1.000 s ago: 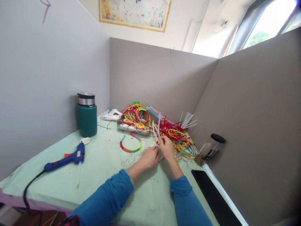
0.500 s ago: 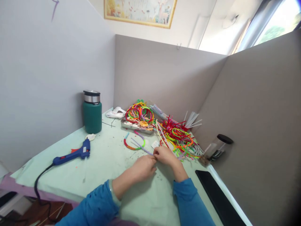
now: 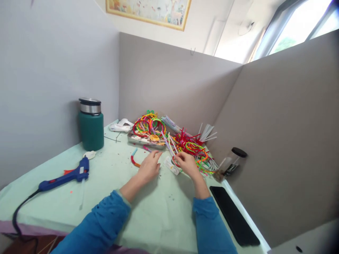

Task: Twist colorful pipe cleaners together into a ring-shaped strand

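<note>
My right hand (image 3: 188,164) is closed in a pinch on a lilac pipe cleaner (image 3: 166,141), which slants up and left toward the tray. Beneath that hand's fingertips lies a small white packet (image 3: 172,165). My left hand (image 3: 149,166) hovers over the table with its fingers apart and nothing visible between them. It partly covers a multicoloured pipe-cleaner loop (image 3: 133,161), whose blue, red and orange side shows to the left. Just beyond stands a metal tray (image 3: 129,138) of wooden pieces, topped with finished-looking coloured rings (image 3: 141,127).
A tangled heap of red, yellow and green pipe cleaners (image 3: 196,146) spreads behind my right hand. At left are a blue glue gun (image 3: 66,176) with its cord and a green flask (image 3: 91,130). A clear jar (image 3: 231,164) and a black slab (image 3: 233,215) line the right edge.
My hands have come apart. The right has lifted the lilac pipe cleaner toward the heap, while the left has moved left over the loop. The view has shifted slightly right.
</note>
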The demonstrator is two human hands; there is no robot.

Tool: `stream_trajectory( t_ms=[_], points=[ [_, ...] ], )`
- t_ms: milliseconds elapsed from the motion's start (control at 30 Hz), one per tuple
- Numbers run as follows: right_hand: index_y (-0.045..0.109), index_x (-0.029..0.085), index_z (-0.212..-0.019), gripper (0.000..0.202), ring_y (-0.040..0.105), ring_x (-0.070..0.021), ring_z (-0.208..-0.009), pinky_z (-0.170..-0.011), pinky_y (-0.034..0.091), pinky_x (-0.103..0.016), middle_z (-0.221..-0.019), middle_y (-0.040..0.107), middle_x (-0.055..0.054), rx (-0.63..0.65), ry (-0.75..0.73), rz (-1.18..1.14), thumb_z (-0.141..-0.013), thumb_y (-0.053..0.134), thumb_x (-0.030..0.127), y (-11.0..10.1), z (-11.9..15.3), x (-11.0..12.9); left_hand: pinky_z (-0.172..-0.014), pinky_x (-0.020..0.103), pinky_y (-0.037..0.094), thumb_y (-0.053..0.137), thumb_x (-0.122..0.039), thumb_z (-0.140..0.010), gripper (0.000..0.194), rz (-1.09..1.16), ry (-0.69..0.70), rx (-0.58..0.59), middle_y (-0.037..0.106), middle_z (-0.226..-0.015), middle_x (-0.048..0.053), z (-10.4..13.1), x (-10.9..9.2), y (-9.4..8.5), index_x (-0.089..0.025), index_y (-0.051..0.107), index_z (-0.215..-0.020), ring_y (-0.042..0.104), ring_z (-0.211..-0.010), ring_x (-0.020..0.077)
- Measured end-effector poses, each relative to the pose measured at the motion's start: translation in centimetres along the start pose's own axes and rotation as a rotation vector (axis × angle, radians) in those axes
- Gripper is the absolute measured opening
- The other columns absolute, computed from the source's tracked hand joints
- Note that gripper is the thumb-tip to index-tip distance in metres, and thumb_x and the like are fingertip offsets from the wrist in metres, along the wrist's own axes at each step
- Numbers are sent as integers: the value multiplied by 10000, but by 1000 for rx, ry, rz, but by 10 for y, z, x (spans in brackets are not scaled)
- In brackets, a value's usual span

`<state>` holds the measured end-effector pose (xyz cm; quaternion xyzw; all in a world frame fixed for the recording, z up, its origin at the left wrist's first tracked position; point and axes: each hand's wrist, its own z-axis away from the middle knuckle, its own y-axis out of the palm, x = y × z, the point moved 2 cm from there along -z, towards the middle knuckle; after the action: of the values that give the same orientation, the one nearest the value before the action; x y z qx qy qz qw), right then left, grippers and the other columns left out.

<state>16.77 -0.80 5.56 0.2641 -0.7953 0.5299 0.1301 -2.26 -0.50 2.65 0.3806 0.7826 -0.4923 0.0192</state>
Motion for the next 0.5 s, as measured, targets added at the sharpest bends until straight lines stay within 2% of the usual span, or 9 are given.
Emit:
stream_trajectory(
  t_ms=[100, 233, 300, 433, 500],
  points=[
    [654, 183, -868, 281, 566, -153, -715, -635, 351, -230, -794, 665, -36, -136, 106, 126, -862, 416, 333, -4, -2, -17, -988, 344, 376, 474, -137, -776, 455, 4, -3, 56, 493, -1268, 125, 3, 4, 7, -138, 503, -1230, 457, -1163, 227],
    [660, 166, -933, 255, 555, -196, -902, -759, 351, -268, -963, 652, -104, -240, 230, 388, -851, 467, 312, 1, -1, -32, -938, 362, 394, 471, -160, -784, 352, -45, -3, 154, 584, -1136, 125, 5, 5, 9, -137, 594, -1113, 500, -1079, 241],
    [660, 182, -965, 255, 552, -197, -940, -781, 351, -271, -1003, 647, -105, -211, 233, 431, -857, 469, 313, 7, -1, -33, -907, 366, 400, 467, -166, -786, 313, -69, 7, 194, 616, -1068, 124, 5, 3, 9, -139, 628, -1052, 517, -1033, 243],
    [675, 203, -920, 248, 602, -193, -856, -703, 376, -265, -929, 671, -94, -13, 309, 437, -853, 472, 330, 24, -1, -34, -886, 353, 392, 467, -172, -788, 278, -86, 10, 225, 639, -1001, 115, 5, 0, 8, -154, 657, -991, 524, -994, 235],
    [677, 194, -882, 221, 614, -202, -839, -682, 381, -267, -904, 674, -101, 28, 334, 439, -834, 491, 303, 28, -1, -34, -870, 351, 394, 467, -184, -792, 262, -95, 8, 244, 646, -971, 111, 5, 0, 8, -163, 667, -959, 530, -971, 233]
  ],
)
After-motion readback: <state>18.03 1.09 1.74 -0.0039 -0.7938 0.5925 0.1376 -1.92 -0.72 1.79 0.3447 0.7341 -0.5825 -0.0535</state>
